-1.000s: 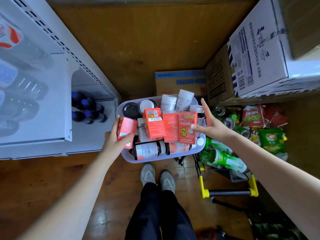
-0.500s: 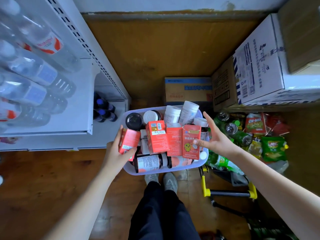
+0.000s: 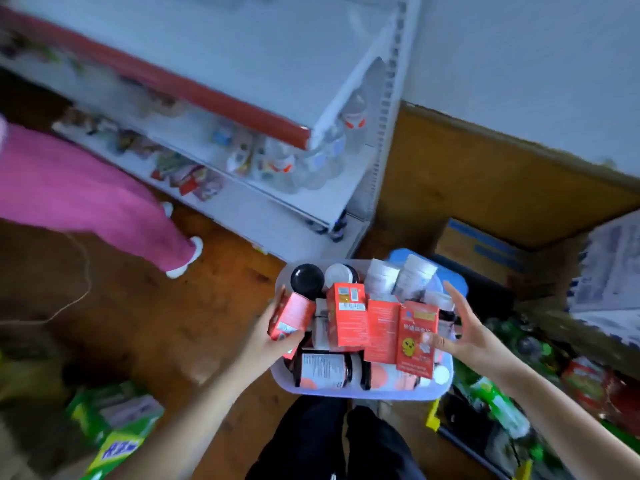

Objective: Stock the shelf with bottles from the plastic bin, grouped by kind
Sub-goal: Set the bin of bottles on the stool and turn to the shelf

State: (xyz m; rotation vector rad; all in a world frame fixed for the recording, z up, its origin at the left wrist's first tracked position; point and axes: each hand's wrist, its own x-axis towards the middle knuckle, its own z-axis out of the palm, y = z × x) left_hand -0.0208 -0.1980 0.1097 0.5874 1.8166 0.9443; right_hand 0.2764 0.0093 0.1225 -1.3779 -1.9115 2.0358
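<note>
1. While the plastic bin [image 3: 349, 393] sits between the hands as it did a second ago, the view has swung up and to the left, so that the shelf [image 3: 277, 199], which was only an edge at the left, now crosses the picture above the left hand. The picture is blurred by that swing.

2. The left hand [image 3: 266, 336] keeps its grip clenched round a red box [image 3: 292, 315] at the bin's left rim; the box has not left the bin's edge.

3. Just right of that grip the bin's load looks unmoved: a black-capped bottle [image 3: 306, 280], dark bottles lying flat [image 3: 323, 370], more red boxes [image 3: 348, 315] and white tubs [image 3: 398, 277].

4. The right hand [image 3: 464, 336] has its grip released, fingers spread, thumb touching the box with the yellow chick [image 3: 415, 337] at the bin's right side.

5. My reading: the head has turned to pick a shelf spot, so stocking has barely begun.

6. Far left of both hands another person's pink trouser leg [image 3: 86, 202] stands on the wooden floor [image 3: 145, 317]; green packets [image 3: 114, 424] lie lower left. Clear water bottles [image 3: 311, 161] fill the shelf's right end. Right of the right hand are cardboard boxes [image 3: 485, 251] and green bottles [image 3: 495, 403].
</note>
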